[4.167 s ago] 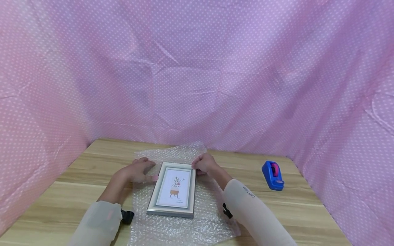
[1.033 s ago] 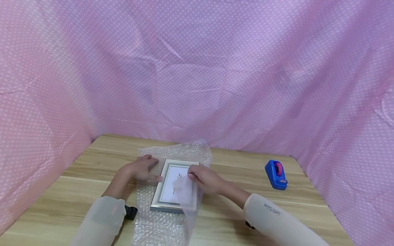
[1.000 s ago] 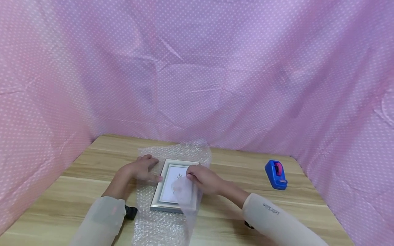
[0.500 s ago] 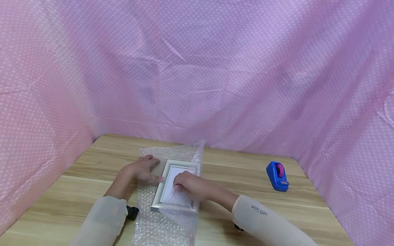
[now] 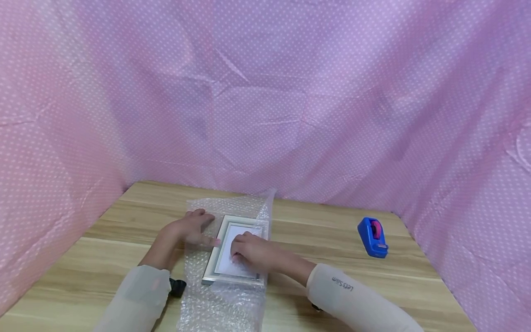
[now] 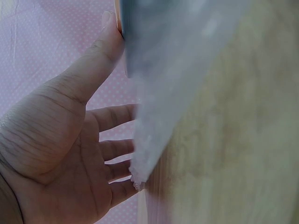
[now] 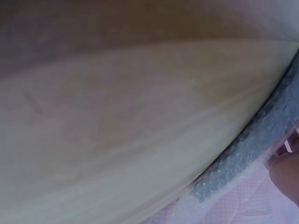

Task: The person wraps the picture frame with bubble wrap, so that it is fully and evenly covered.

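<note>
A cream and silver picture frame point(image 5: 213, 263) lies face up on a sheet of bubble wrap point(image 5: 203, 304) in the head view. The wrap's right side is folded over part of the frame. My left hand point(image 5: 191, 229) rests on the wrap with spread fingers, its thumb against the frame's left edge. In the left wrist view that hand point(image 6: 65, 135) has its thumb at the frame's side. Over the picture, my right hand point(image 5: 255, 251) has curled fingers pinching the folded bubble wrap. Only a bit of the right hand point(image 7: 287, 175) shows in the right wrist view.
A blue tape dispenser point(image 5: 373, 240) with a pink roll stands at the right of the wooden table point(image 5: 323, 230). Pink dotted cloth point(image 5: 265, 115) hangs around the back and sides.
My right hand has taken the wrap's right side and brought it leftward over the frame, coming lower onto the picture in the last second. The left hand stays nearly in place.
</note>
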### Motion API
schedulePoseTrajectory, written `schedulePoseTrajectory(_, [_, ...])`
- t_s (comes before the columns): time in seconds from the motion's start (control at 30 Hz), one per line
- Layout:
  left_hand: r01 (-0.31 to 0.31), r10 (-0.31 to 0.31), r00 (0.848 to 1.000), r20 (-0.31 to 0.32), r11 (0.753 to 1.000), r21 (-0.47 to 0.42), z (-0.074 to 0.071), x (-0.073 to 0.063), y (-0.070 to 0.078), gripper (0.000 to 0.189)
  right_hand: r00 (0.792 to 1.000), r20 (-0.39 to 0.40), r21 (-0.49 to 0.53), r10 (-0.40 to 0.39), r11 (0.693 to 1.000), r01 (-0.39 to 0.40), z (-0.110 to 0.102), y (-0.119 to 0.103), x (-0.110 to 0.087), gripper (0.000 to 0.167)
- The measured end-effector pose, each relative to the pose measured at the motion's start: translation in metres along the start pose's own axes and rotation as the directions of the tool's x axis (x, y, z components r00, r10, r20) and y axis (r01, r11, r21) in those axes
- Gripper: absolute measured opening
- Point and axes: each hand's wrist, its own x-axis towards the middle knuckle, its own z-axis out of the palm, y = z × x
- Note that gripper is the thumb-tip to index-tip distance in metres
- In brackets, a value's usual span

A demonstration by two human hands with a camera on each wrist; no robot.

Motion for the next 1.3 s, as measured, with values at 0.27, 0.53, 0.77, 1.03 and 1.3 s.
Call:
schedulePoseTrajectory(0.27, [-0.004,0.004,1.0,-0.002,1.0,-0.004,0.001,0.001,-0.001,0.106,0.999,-0.023,-0.13,0.04,0.991,-0.043,0.0,-0.005,-0.005,0.009])
schedulePoseTrajectory(0.53, [0.003,-0.003,1.0,-0.004,1.0,-0.015,0.002,0.001,-0.001,0.106,0.96,-0.164,-0.309,0.228,0.912,-0.27,0.0,-0.011,-0.01,0.033])
schedulePoseTrajectory(0.77, [-0.003,0.003,1.0,-0.009,1.0,-0.022,0.004,0.001,-0.001,0.105,0.965,-0.099,-0.288,0.243,0.921,-0.262,-0.003,-0.017,-0.02,0.037])
schedulePoseTrajectory(1.03, [-0.017,0.017,1.0,-0.004,0.999,-0.028,0.003,0.003,-0.003,0.107,0.997,0.041,-0.052,0.065,0.997,-0.063,-0.021,-0.01,-0.041,0.04])
schedulePoseTrajectory(1.3, [-0.016,0.016,1.0,-0.01,1.0,-0.024,0.002,0.002,-0.003,0.105,0.997,0.063,-0.014,-0.039,0.999,0.04,-0.021,-0.008,-0.056,0.045])
